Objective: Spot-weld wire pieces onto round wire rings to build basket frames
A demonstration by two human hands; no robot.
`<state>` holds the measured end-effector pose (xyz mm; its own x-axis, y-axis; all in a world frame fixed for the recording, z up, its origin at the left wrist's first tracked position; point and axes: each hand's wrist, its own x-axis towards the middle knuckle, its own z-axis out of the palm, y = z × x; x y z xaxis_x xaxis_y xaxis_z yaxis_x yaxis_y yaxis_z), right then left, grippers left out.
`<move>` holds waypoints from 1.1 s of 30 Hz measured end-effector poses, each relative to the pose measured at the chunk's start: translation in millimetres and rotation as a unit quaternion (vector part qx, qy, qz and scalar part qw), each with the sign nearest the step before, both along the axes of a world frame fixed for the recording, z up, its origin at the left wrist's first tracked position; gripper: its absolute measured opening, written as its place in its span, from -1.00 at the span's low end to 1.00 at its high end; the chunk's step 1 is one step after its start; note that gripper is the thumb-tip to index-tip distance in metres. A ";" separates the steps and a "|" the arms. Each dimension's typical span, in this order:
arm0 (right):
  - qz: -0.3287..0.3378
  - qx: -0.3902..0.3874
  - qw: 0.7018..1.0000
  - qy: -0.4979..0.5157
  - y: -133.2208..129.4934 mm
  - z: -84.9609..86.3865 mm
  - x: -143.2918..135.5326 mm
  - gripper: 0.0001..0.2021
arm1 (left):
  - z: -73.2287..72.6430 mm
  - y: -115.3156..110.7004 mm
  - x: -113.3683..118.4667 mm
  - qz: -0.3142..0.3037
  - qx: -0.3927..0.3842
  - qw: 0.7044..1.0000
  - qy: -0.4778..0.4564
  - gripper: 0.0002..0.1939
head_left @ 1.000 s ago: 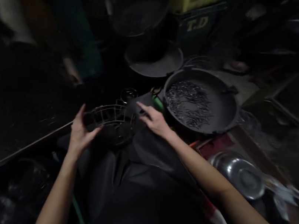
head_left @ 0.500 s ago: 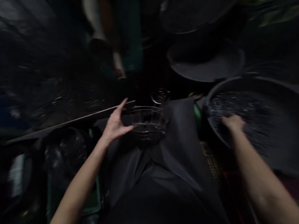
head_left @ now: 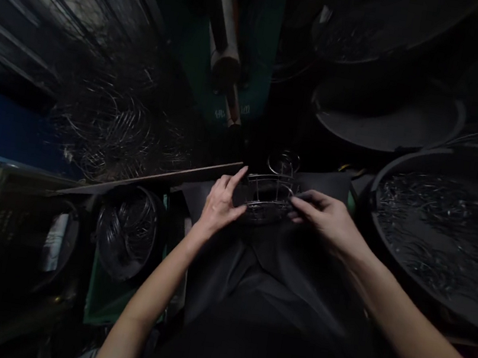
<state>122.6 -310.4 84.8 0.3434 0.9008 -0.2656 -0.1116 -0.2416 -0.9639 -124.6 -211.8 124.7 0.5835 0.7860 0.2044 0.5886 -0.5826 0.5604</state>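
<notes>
A wire rack [head_left: 268, 198] with curved bars and short uprights stands in front of me, over the dark cloth on my lap. At its left end is my left hand [head_left: 221, 200], thumb on the lower bar side and forefinger stretched along the upper side, spanning the rack's end. My right hand [head_left: 321, 212] is at the rack's right end, fingertips pinched on a thin curved wire [head_left: 286, 189]. Whether this wire touches the rack I cannot tell. Just behind the rack shows a round wire ring [head_left: 284, 162].
To the right stands a wide dark tub [head_left: 376, 187] with many small wire pieces. A black bucket [head_left: 102, 236] of bent wires sits left, by a green crate [head_left: 101, 302]. A wire heap [head_left: 121, 125] lies behind a thin board [head_left: 167, 175]. Ahead is a green machine [head_left: 253, 85].
My right hand has come out of the tub and over to the rack's right end, now pinching a thin wire. My left hand stays at the rack's left end. The view has shifted.
</notes>
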 end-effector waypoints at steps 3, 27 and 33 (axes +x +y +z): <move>0.054 -0.048 0.996 0.045 25.7 25.4 -34.1 -0.62 | -2.2 -7.2 -1.5 0.006 0.008 1.000 0.002 -0.16; 0.008 0.181 0.940 -0.288 57.3 47.8 -57.5 -0.77 | -18.0 13.5 10.8 0.052 0.152 0.970 -0.183 -0.25; 0.016 0.242 0.923 -0.300 70.4 39.7 -53.9 -0.86 | -31.8 23.7 14.7 0.057 0.179 0.954 -0.234 -0.29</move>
